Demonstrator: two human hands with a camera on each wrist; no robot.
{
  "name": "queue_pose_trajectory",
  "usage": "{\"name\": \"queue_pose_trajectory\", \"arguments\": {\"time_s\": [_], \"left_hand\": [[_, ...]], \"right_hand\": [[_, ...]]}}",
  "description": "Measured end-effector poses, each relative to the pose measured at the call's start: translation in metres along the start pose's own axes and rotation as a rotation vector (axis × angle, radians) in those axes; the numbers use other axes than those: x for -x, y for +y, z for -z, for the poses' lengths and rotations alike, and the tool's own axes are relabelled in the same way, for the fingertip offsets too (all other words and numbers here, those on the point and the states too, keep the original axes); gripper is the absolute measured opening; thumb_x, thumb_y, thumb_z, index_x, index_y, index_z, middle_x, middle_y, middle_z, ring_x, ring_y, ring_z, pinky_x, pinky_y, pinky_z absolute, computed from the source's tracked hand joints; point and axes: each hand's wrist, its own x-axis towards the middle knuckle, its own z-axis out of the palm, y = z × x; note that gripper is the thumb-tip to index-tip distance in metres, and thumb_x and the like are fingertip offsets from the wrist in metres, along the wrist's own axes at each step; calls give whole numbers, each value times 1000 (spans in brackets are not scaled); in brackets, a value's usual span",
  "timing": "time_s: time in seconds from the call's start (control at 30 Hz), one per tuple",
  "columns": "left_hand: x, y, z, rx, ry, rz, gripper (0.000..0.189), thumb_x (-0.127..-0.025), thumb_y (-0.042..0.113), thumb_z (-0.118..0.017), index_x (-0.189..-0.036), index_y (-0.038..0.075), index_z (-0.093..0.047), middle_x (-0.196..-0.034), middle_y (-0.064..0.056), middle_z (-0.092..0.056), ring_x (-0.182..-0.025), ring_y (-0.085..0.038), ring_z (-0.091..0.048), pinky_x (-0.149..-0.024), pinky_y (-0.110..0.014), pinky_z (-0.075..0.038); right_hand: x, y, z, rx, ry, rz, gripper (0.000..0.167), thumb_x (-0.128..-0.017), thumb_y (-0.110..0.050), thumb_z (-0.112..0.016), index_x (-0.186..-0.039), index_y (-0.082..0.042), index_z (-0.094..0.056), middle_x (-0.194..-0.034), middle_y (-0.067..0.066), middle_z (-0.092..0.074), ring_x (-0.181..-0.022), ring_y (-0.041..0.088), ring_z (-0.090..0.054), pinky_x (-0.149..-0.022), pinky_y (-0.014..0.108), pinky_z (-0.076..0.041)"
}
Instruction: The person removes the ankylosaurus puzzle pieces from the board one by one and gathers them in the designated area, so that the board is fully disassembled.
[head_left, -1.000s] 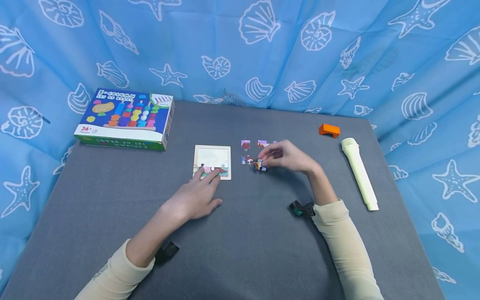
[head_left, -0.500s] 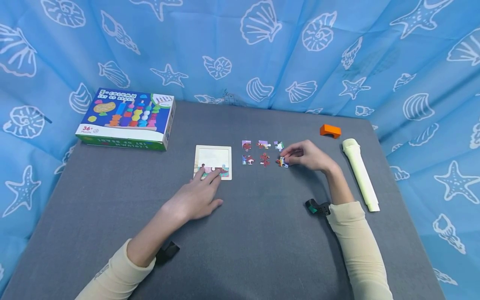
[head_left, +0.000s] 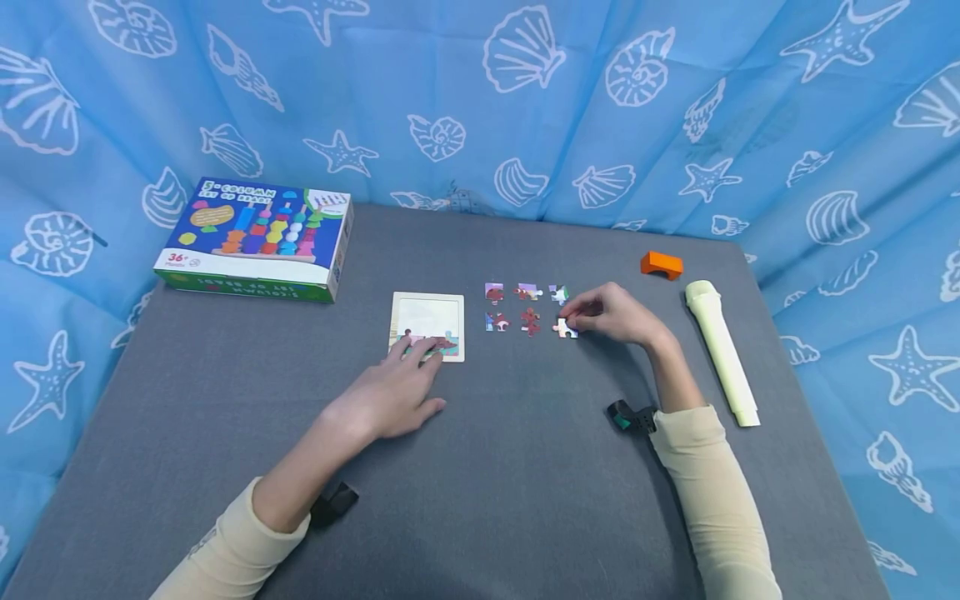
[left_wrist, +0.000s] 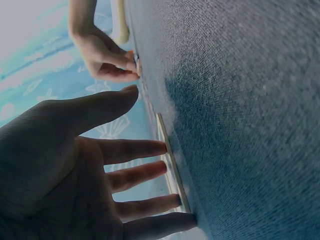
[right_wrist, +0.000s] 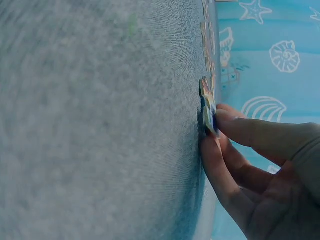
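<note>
My left hand (head_left: 390,396) rests its spread, nearly straight fingers on the lower edge of a square wooden puzzle tray (head_left: 393,310). Fitted pieces (head_left: 448,343) line the tray's bottom, partly covered by those fingers; the upper part shows its pale base. To the right, my right hand (head_left: 611,312) pinches a jigsaw piece (head_left: 565,330) between thumb and fingers. In the right wrist view that piece (right_wrist: 209,112) is tilted, low over the cloth. Several loose pieces lie in two rows beside it, among them a red-brown one (head_left: 530,322) and a purple one (head_left: 528,292).
A bead-set box (head_left: 251,237) stands at the back left of the grey table (head_left: 480,492). At the right are an orange arch block (head_left: 662,265) and a pale microphone-shaped stick (head_left: 722,354). Behind hangs a blue shell-print curtain (head_left: 450,83).
My right hand has carried the pinched jigsaw piece rightward to the end of the lower row, uncovering the other loose pieces. The piece now catches light and looks paler. My left hand stays put.
</note>
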Motion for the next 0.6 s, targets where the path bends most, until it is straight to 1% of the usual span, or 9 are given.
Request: {"name": "queue_pose_trajectory", "arguments": {"time_s": [0.17,0.37,0.53,0.6], "left_hand": [[0,-1,1,9,-18,11,67,-110,38,-64,-164,3,-45,-176,-21,-34,-167,-48,-24,-113,-73,-51],[2,-1,1,17,-26,18,67,-110,39,-63,-164,3,-44,-177,-21,-32,-168,-47,-22,-114,-72,-51],[1,-1,2,29,-41,25,68,-111,39,-63,-165,4,-43,-178,-20,-29,-169,-47,-19,-115,-73,-49],[1,-2,2,33,-45,26,68,-111,38,-63,-165,3,-43,-179,-20,-28,-169,-47,-19,-116,-72,-49]], "right_hand": [[0,0,0,-1,17,-5,20,-103,-5,-73,-121,-5,-81,-117,17,-82,-97,23,-67,-82,18,-53],[2,2,0,-23,23,5,21,-102,-6,-73,-122,-4,-81,-119,18,-81,-99,24,-68,-83,18,-53],[4,-3,1,-30,38,0,21,-102,-9,-75,-122,-5,-81,-120,17,-81,-100,24,-68,-83,20,-53],[4,-6,1,-42,36,11,21,-102,-10,-75,-122,-5,-81,-120,17,-81,-100,24,-67,-83,21,-53]]}}
